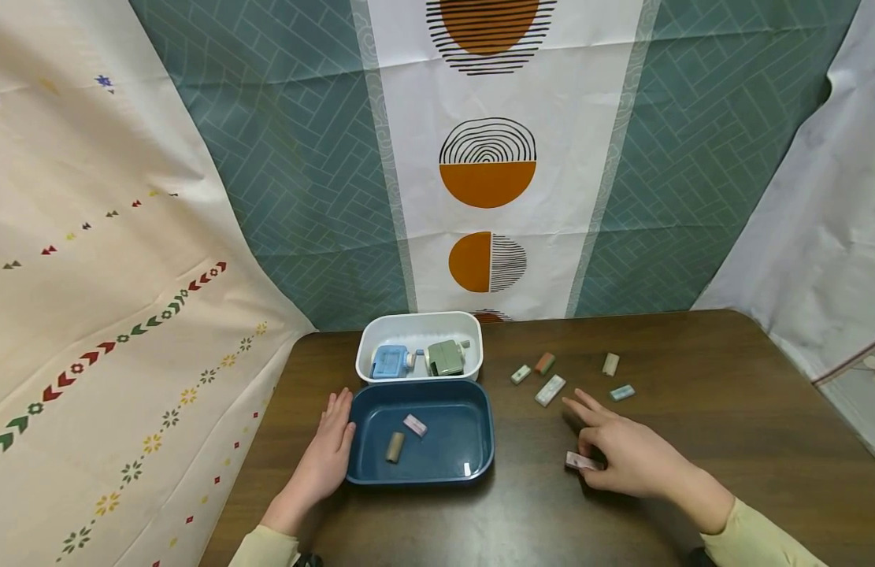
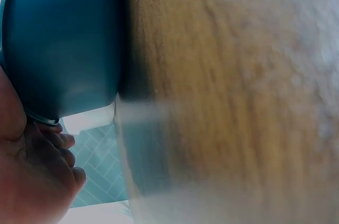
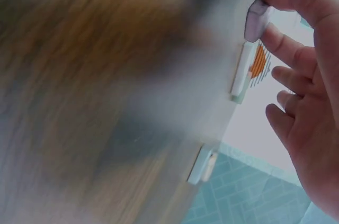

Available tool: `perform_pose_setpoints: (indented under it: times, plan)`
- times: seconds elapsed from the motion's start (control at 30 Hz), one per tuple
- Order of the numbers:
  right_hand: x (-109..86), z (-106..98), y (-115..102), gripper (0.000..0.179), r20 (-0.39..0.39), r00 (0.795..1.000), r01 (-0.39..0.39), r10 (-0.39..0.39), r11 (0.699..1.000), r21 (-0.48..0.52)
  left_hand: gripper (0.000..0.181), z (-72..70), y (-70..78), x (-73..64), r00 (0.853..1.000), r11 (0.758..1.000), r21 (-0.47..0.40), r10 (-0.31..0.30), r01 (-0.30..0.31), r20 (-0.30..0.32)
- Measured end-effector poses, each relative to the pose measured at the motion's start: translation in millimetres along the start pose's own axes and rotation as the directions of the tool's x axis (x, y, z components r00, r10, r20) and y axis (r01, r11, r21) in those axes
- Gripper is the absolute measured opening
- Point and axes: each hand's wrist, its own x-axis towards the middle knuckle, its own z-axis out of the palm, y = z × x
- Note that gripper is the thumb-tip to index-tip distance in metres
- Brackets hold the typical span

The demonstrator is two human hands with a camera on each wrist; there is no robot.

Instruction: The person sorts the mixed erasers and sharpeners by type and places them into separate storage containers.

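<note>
My right hand (image 1: 628, 455) pinches a small pale pink block (image 3: 257, 19) between thumb and index finger, its other fingers spread loosely. In the head view that block is low over the table, right of the blue tray (image 1: 437, 477). Fingers extended, my left hand (image 1: 327, 450) rests against the tray's left wall. A brown block (image 1: 394, 447) and a pinkish-white block (image 1: 415, 426) lie inside the tray. Past my right fingertips is a white block (image 1: 550, 390), with a light green block (image 1: 521, 374) and an orange-brown block (image 1: 545, 363) just behind it.
Behind the blue tray stands a white bin (image 1: 419, 321) with a blue bottle-like item (image 1: 391, 362) and a green one (image 1: 446, 358) in it. Farther right on the wooden table (image 1: 728, 394) lie a light blue block (image 1: 622, 392) and a beige block (image 1: 610, 364). Cloth hangs along the back and sides.
</note>
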Motion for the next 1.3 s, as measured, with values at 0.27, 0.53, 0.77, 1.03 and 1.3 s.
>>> perform_pose_setpoints:
  times: [0.27,0.53,0.77,1.03,1.3]
  plan:
    - [11.9,-2.5,-16.3,0.031,-0.043,0.999,-0.002,0.003,0.999,0.038,0.057,0.5,-1.2,0.1,1.0,1.0,0.005,-0.014,0.014,0.005]
    - [25.6,-7.0,-27.7,0.028,-0.049,0.997,-0.06,0.064,0.994,0.086,0.056,0.1,-0.8,0.6,1.0,1.0,0.005,-0.025,0.025,0.015]
    - [41.2,-13.1,-34.8,0.024,-0.084,0.992,-0.089,0.099,0.989,0.118,0.056,-0.2,-0.4,0.4,1.0,1.0,0.006,-0.022,0.022,0.01]
    - [54.9,-13.8,-46.3,0.023,-0.117,0.99,-0.073,0.085,0.992,0.106,0.057,0.2,1.8,-0.5,1.0,1.0,0.002,-0.023,0.023,0.008]
    - [70.9,-14.0,-59.3,0.02,-0.116,0.99,-0.061,0.078,0.988,0.143,0.057,0.3,1.6,-0.5,1.0,1.0,0.005,-0.02,0.02,0.005]
